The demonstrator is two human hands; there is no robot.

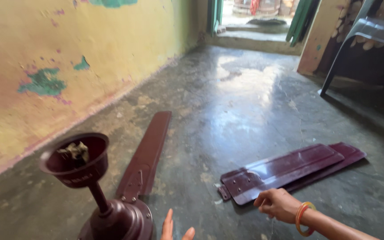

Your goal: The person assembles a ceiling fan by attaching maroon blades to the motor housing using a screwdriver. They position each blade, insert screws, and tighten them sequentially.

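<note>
Ceiling fan motor (pixel 116 220) on the floor with one blade (pixel 145 155) attached, two loose blades (pixel 290 171) stacked to its right; right hand (pixel 277 204), fingers curled and empty, nears their mounting end, left hand (pixel 174 229) open beside the motor.

Room, interior. Wall (pixel 67 49): yellow plaster, worn, with green and pink patches where paint had flaked. Floor (pixel 245 102): dark polished cement, scuffed, reflecting daylight. Doorway (pixel 258 18): open at the far end, green door leaves, bright outside. Chair (pixel 370 35): grey plastic, stood at the right.
</note>
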